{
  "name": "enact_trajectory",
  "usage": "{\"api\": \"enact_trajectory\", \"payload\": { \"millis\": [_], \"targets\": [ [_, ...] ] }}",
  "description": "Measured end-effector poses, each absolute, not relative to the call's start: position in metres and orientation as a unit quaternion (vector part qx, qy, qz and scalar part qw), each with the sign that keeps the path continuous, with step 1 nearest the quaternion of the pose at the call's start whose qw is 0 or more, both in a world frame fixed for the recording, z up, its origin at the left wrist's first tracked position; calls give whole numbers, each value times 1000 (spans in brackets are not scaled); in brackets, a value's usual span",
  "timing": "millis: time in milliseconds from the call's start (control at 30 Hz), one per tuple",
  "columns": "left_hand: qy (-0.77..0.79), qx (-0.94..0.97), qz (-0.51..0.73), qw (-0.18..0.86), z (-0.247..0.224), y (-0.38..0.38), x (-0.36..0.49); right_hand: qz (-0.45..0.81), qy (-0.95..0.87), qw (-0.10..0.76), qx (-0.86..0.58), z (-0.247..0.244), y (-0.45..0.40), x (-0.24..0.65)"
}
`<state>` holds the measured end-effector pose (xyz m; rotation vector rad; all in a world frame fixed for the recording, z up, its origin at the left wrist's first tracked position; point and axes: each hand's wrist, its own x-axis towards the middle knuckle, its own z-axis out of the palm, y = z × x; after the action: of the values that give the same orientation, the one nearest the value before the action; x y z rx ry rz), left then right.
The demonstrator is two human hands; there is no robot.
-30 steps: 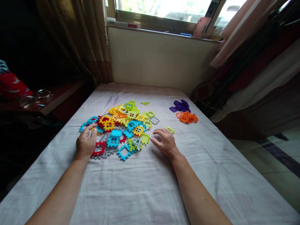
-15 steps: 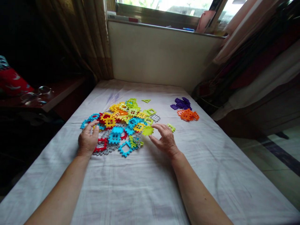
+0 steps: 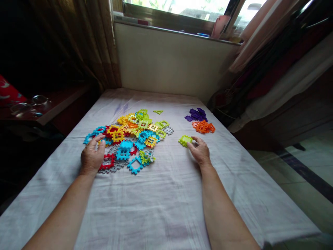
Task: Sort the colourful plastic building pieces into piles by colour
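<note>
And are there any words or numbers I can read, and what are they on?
None can be read.
Colourful pieces: no letters or numbers visible.
Red thing at the left edge: white marks, no readable words.
Blue item on the windowsill: too small and blurred to tell.

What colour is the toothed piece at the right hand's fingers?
Lime green; the toothed piece shows best in the head view.

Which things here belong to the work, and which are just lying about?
Apparently in use:
- lime piece, at the right hand
- mixed pile, by the left hand
- purple pieces
- orange pieces

Probably just lying about:
- glasses
- pink object
</note>
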<state>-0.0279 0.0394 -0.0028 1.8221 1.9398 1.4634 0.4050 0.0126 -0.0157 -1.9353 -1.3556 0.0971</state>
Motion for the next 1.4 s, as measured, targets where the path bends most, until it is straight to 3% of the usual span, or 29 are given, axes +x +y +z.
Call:
{"api": "enact_trajectory", "payload": {
  "millis": [167,267,400,600,867,1000,1167,1267,1400],
  "targets": [
    [638,600,480,52,-2,39,-27,18,-528,316,-788,-10,11,399],
    [634,604,480,50,0,39,-26,-14,-546,329,-771,-1,8,386],
    [631,609,478,53,1,39,-26,-7,-672,344,-656,13,0,342],
    [638,601,477,61,2,37,-23,67,-798,275,-533,21,-16,274],
    [632,611,473,59,0,39,-25,32,-766,268,-584,16,-9,291],
    [629,612,477,54,-1,39,-25,36,-812,295,-503,20,-11,287],
    [630,611,476,55,-1,38,-25,38,-868,235,-435,19,-18,265],
    [627,615,476,57,-1,38,-25,57,-864,259,-428,16,-19,258],
    [626,613,477,61,-1,40,-25,71,-828,355,-428,17,-14,266]
  ]
}}
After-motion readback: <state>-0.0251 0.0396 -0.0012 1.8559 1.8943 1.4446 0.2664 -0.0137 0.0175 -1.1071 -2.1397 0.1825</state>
